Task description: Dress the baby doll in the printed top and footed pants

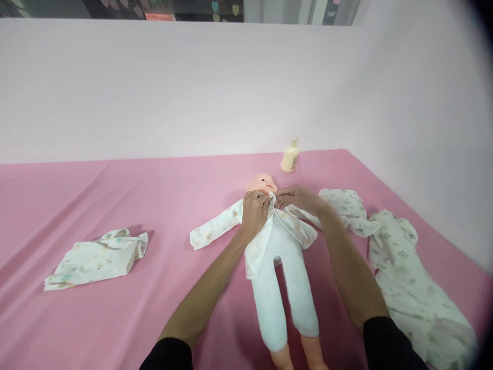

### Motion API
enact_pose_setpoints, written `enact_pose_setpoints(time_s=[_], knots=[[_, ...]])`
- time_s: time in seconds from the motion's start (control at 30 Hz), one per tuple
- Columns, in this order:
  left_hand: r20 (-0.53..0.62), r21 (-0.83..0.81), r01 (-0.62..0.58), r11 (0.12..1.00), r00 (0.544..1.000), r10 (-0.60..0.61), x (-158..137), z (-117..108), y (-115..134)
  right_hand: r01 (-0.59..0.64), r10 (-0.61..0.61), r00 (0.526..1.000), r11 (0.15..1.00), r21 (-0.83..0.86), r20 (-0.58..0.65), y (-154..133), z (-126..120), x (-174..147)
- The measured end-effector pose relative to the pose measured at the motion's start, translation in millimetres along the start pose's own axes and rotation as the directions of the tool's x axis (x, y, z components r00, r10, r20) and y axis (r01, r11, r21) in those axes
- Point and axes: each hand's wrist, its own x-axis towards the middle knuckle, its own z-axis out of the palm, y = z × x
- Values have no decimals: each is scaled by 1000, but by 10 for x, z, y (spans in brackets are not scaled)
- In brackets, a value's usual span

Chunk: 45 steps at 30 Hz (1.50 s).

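Wall (173,87), pale and plain, rises under a strip of heart-dotted glass (223,11); pink sheet (173,205), creased at left, covers the surface. A long printed garment (416,288) lies near its right edge. Mid-sheet, a doll (285,259) lies head towards the wall, wearing a white shirt (259,249), loose-fronted below the neck. Bunched cloth (98,261) lies well to the left. The left hand (254,211) is curled, gripping the collar; the right hand (298,199) bends its fingers beside it, whether pinching I cannot tell. The step in hand seems to be at the neckline; the next move calls for delicate fingertip control. Beyond the head stands a pump bottle (290,158).
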Motion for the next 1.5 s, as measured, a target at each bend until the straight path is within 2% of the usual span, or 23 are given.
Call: enact_pose_setpoints(time_s=[0.13,0.43,0.57,0.63,0.77,0.87,0.97,1.03,1.1,1.17,1.27,1.33,1.5], knots=[[9,-25,-3,1000,1000,4,10,-8,-3,13,-14,1000,999,32,21,13,-26,19],[23,-43,7,999,1000,-6,11,-9,-22,81,-70,992,991,107,-109,51,81,128],[38,-81,33,996,999,-30,23,-25,-18,136,-100,982,965,226,-162,184,142,202],[62,-125,47,991,997,-39,41,-38,-26,164,-116,976,947,278,-182,263,163,243],[142,-228,78,971,989,-47,94,-73,-65,211,-148,960,940,269,-236,359,209,303],[237,-354,149,923,969,-66,132,-118,-93,233,-159,951,933,274,-264,377,260,312],[375,-490,363,793,909,-185,152,-180,-98,262,-208,926,955,137,-315,357,323,283],[445,-544,512,664,848,-289,155,-218,-93,278,-287,890,958,-77,-353,323,368,248],[481,-578,587,567,806,-344,153,-241,-86,268,-364,856,919,-289,-366,281,412,215],[492,-594,601,535,797,-349,150,-247,-83,247,-422,832,864,-439,-362,247,454,194],[484,-604,588,538,807,-338,151,-234,-89,239,-486,799,797,-555,-354,221,496,185],[471,-611,586,532,809,-351,153,-221,-97,236,-495,795,785,-573,-350,212,504,181],[448,-648,588,484,809,-382,147,-182,-113,237,-462,814,818,-524,-352,183,475,149]])
